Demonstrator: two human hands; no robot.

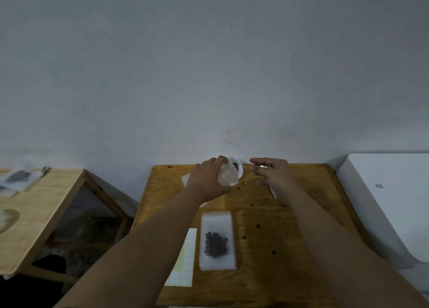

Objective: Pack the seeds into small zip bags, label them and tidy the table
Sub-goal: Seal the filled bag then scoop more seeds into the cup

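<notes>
My left hand grips a small clear zip bag at the far edge of the brown wooden table; a few dark seeds show at the bag's top. My right hand hovers just right of the bag, fingers loosely curled, with something small and pale at the fingertips that I cannot make out. A filled zip bag of dark seeds lies flat in the table's middle. A sheet of white labels lies to its left. Loose seeds are scattered over the tabletop.
A lighter wooden table stands at the left with more seed bags on it. A white appliance sits against the table's right side. A grey wall rises directly behind the table.
</notes>
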